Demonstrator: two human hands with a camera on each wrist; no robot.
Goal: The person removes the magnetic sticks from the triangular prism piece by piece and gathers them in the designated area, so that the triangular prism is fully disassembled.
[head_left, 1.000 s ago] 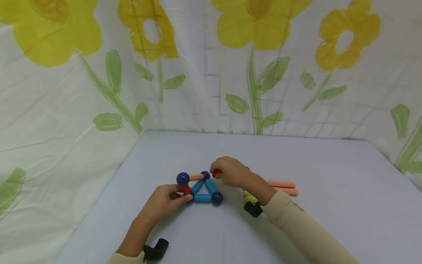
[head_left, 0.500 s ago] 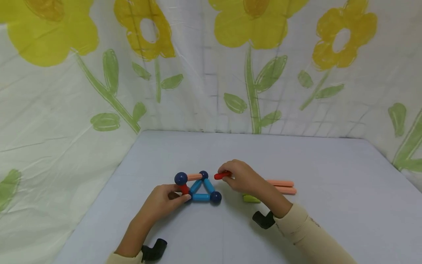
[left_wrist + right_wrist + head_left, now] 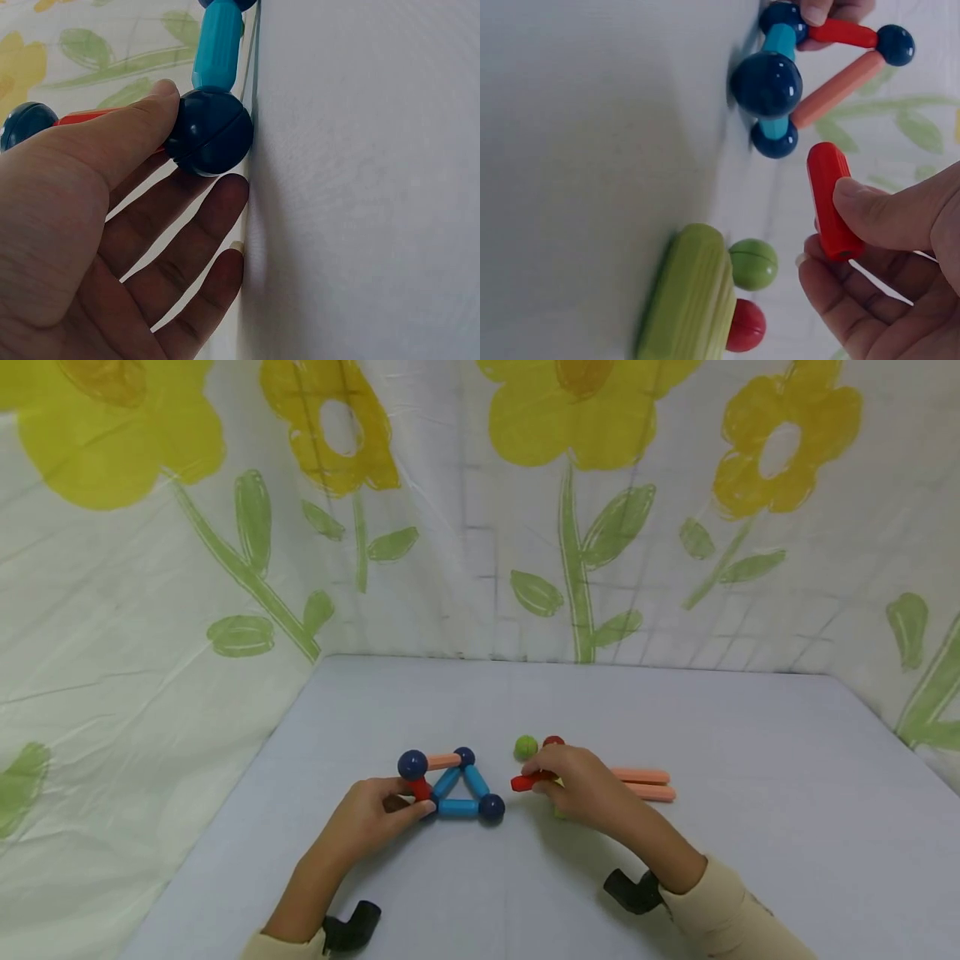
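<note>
On the table stands a structure of magnetic rods and navy balls. Its base is a triangle of blue rods [image 3: 458, 808] with a navy ball [image 3: 491, 807] at the near right corner. From the left corner a red rod [image 3: 420, 789] rises to a raised navy ball [image 3: 412, 764], which an orange rod [image 3: 443, 762] links to the far ball. My left hand [image 3: 375, 818] grips the left corner, its thumb along the upright red rod and against the lower navy ball [image 3: 210, 131]. My right hand [image 3: 588, 785] pinches a loose red rod [image 3: 829, 202] between thumb and fingers, apart from the structure.
Beyond my right hand lie a green ball [image 3: 526, 747] and a red ball [image 3: 553, 742]. Two orange rods [image 3: 645, 792] lie to its right. A yellow-green rod [image 3: 690, 300] rests on the table beside the balls. A flower-painted cloth [image 3: 450, 568] hangs behind the table.
My right hand has drawn back rightward and nearer with the loose red rod, away from the structure, uncovering the green and red balls. My left hand keeps its grip in place.
</note>
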